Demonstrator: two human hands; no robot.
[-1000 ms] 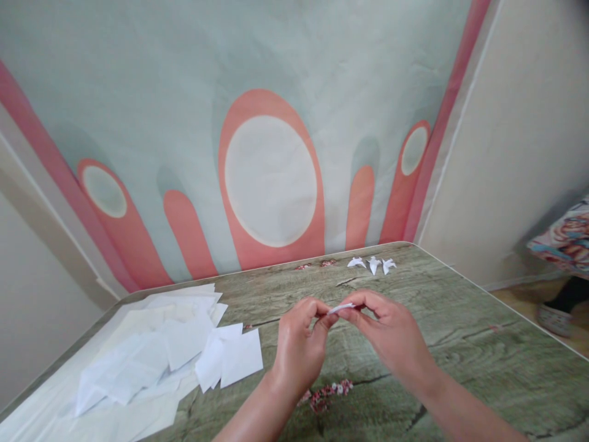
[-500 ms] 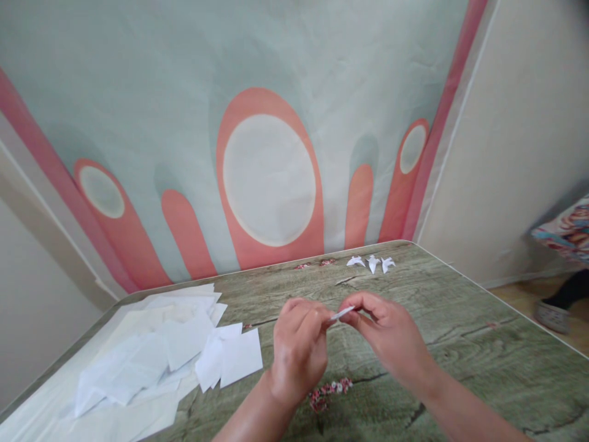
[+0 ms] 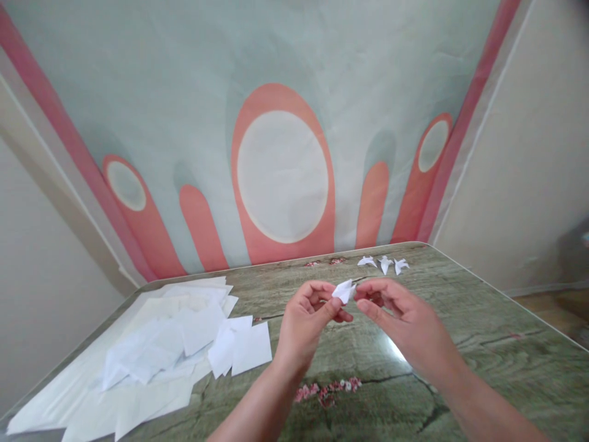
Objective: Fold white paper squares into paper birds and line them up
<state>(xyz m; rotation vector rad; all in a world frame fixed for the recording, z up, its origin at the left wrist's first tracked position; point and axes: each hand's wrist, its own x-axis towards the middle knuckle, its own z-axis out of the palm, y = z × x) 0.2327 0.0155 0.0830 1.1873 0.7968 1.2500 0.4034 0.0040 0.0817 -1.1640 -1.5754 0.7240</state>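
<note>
A small piece of folded white paper point(image 3: 343, 291) is pinched between the thumb and fingers of my left hand point(image 3: 309, 319), above the middle of the table. At the paper's right side, my right hand point(image 3: 405, 322) has its fingers curled and its fingertips closed at the pointed edge. The exact contact there is partly hidden. Beyond my hands, three folded white paper birds point(image 3: 385, 264) lie in a row near the far edge of the table.
A spread pile of white paper sheets point(image 3: 156, 344) covers the table's left side, with small square sheets point(image 3: 252, 350) at its right edge. The wood-patterned table point(image 3: 460, 319) has printed pink blossoms. A patterned backdrop point(image 3: 193, 92) stands behind it.
The folded paper has turned from edge-on to show a broader face. My left hand has opened out from a tighter grip. The view has shifted slightly left, and a person at the right has mostly left view.
</note>
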